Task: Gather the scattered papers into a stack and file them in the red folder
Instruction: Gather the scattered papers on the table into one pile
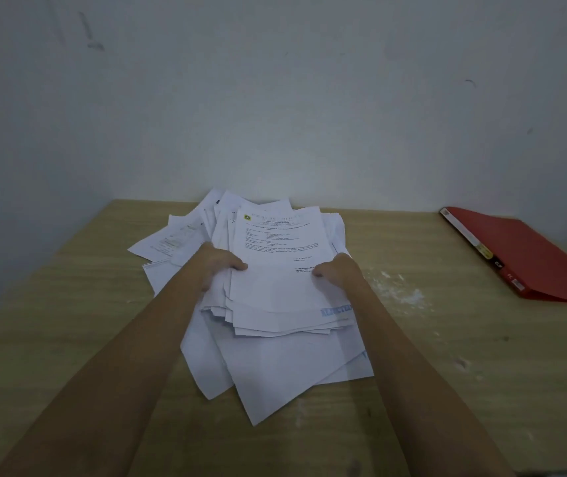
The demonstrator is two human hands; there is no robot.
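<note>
- Papers: loose white heap at mid-table, sheets fanned at several angles; upper bundle roughly aligned, lower sheets skewed toward the near edge, a few spilling out left and far.
- Table: pale wood, carries heap and folder; bare space all round for squaring up.
- Folder: red, closed, lying flat at far right, well apart from the heap.
- Left hand: at the bundle's left edge, thumb on top; fingers curl under the sheets, pinching them.
- Right hand: at the bundle's right edge, thumb on top, fingers tucked below, likewise pinching.
- Step, as judged: gathering, early; stack not yet squared.
- Method advised: draw the stray left and near sheets under the bundle first, then stand the lot on edge and tap it level on the table; grip both sides evenly so that inner sheets do not slide out.
</note>
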